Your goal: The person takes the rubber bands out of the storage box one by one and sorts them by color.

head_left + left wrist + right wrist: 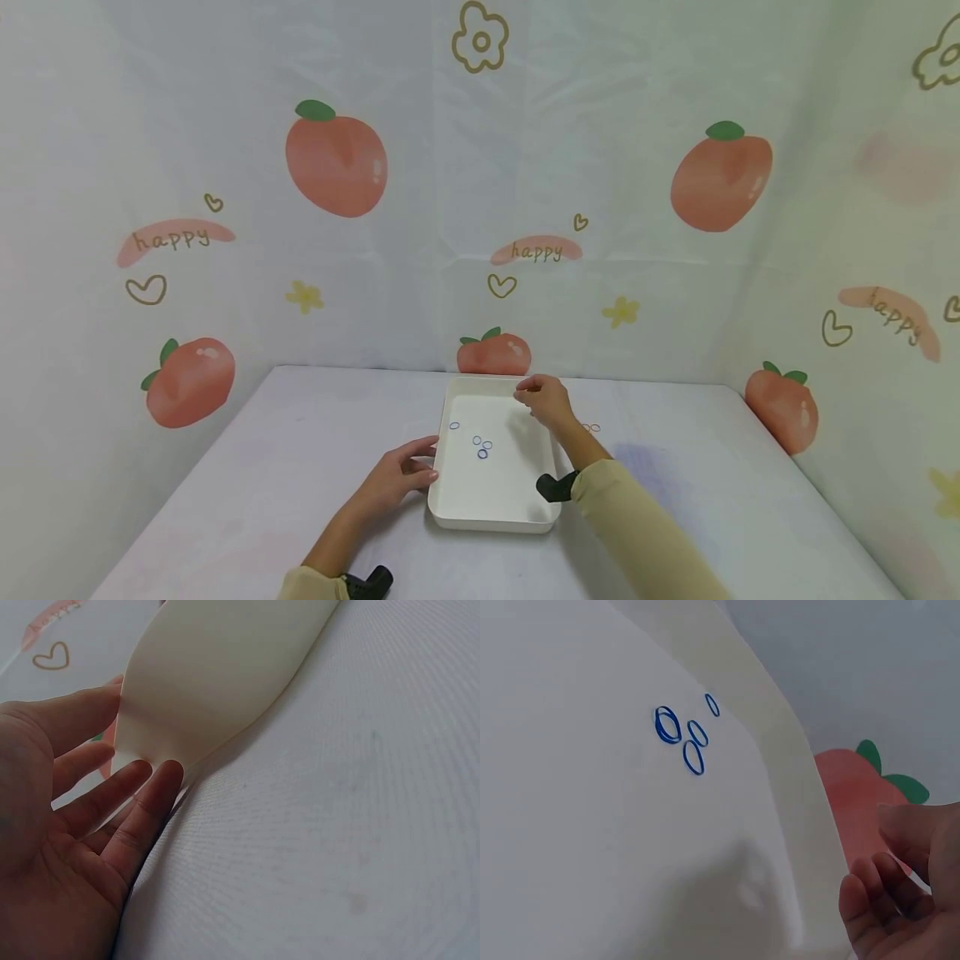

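A white rectangular tray [495, 527] stands on the table. On its floor lie several small blue rings [676, 738], one of them doubled and thicker than the others. My left hand [397, 479] rests against the tray's left side, its fingers spread along the outer wall; the left wrist view shows the fingertips [171, 772] touching that wall. Over the far right corner of the tray hovers my right hand [546, 402], fingers loosely bent. In the right wrist view nothing shows between its thumb and fingers, though some of the fingertips are hidden.
To the right of the tray, a few small reddish rings [596, 428] lie on the table [337, 433], partly behind my right forearm. A white curtain [420, 208] printed with peaches hangs at the back and sides. Each wrist carries a black camera mount [555, 487].
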A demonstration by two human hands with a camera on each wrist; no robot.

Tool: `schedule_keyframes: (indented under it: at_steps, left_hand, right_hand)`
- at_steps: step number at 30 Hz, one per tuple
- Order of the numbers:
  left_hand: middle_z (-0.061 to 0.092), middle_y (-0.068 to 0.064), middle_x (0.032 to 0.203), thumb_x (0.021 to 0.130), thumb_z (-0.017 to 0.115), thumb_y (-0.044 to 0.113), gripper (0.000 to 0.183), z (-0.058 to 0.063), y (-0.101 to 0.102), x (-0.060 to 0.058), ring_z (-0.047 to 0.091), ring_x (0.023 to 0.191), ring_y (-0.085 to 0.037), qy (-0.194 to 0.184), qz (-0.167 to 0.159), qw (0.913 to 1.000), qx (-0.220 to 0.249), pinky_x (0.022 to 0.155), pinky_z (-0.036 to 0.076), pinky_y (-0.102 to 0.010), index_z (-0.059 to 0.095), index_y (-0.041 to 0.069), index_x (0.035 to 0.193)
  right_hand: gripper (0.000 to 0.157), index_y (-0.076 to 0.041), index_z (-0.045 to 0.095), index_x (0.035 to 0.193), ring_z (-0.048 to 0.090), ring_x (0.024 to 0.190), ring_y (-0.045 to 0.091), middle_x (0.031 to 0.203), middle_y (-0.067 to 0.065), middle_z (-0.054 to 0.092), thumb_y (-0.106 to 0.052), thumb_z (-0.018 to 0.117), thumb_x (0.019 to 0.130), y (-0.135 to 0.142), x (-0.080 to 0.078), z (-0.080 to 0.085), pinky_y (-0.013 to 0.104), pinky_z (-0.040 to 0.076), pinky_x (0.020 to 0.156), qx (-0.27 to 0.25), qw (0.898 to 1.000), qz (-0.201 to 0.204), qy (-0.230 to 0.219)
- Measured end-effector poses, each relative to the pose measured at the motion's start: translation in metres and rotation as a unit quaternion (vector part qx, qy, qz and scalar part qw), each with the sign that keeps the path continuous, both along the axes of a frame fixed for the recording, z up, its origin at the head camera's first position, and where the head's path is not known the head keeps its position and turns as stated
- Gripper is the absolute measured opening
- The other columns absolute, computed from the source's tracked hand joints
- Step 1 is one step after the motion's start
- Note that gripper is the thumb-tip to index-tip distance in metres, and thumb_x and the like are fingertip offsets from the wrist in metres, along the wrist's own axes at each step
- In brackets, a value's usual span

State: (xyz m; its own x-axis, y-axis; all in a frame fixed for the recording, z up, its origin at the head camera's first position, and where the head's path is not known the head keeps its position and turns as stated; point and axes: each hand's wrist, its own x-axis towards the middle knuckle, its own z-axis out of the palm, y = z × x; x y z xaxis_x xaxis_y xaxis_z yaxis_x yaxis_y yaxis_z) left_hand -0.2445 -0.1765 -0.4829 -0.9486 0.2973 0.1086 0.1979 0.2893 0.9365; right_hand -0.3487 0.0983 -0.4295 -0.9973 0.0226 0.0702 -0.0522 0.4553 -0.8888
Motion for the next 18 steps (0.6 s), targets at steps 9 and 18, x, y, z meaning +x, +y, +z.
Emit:
schedule_keyframes:
  at_steps: [9, 18]
  left_hand:
    - [0.055, -0.022, 0.127, 0.090, 0.069, 0.012, 0.059, 0.001, 0.001, 0.001, 0.064, 0.100, -0.027, -0.010, 0.005, 0.9999, -0.002, 0.077, 0.056, -0.031, 0.046, -0.001, 0.142]
    - [0.055, -0.023, 0.127, 0.090, 0.069, 0.013, 0.059, 0.003, 0.001, 0.002, 0.064, 0.101, -0.028, -0.007, 0.000, 1.0000, 0.000, 0.078, 0.056, -0.032, 0.045, -0.002, 0.141]
  right_hand:
    - [0.008, -0.004, 0.071, 0.094, 0.055, 0.075, 0.019, 0.087, 0.004, 0.065, -0.008, 0.072, 0.087, -0.021, 0.005, -0.013, 0.027, 0.049, 0.063, 0.002, 0.997, 0.070, -0.016]
    - [0.008, -0.006, 0.074, 0.092, 0.055, 0.072, 0.016, 0.082, 0.001, 0.065, -0.011, 0.074, 0.085, -0.027, 0.007, -0.029, 0.024, 0.047, 0.063, 0.066, 0.989, 0.123, -0.048]
